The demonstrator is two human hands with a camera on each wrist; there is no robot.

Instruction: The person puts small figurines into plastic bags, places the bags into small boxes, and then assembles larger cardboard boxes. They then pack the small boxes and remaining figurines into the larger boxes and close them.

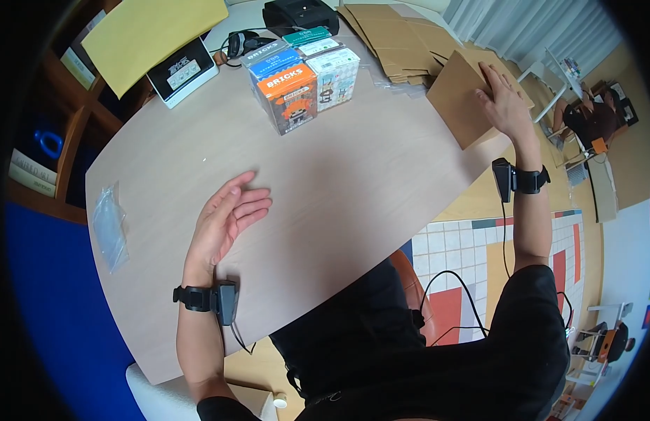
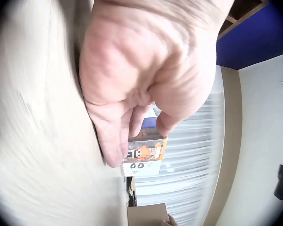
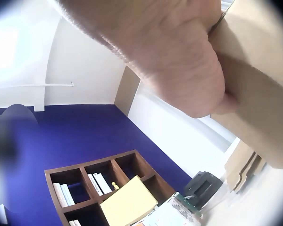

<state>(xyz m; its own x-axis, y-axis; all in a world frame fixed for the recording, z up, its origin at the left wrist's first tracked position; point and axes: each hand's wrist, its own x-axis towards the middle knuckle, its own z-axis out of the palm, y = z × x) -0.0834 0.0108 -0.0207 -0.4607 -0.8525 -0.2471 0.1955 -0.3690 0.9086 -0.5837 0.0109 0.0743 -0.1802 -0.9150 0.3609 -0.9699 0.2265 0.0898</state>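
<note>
My right hand (image 1: 506, 105) is on a brown cardboard box (image 1: 457, 98) at the table's right edge. Its thumb presses against the near face in the right wrist view, while the fingers reach over the box's edge and are mostly hidden there. My left hand (image 1: 225, 216) hovers low by the table's left-middle part, palm facing inward and fingers loosely bent, holding nothing. Beyond it stands a block of small printed boxes, an orange "BRICKS" box (image 1: 290, 98) at the front and a white patterned one (image 1: 337, 77) beside it.
Flattened cardboard (image 1: 391, 42) is stacked at the back right. A yellow sheet (image 1: 156, 35) overlaps a white box (image 1: 183, 74) at the back left, near a black device (image 1: 300, 15). A clear plastic bag (image 1: 111, 228) lies at the left edge.
</note>
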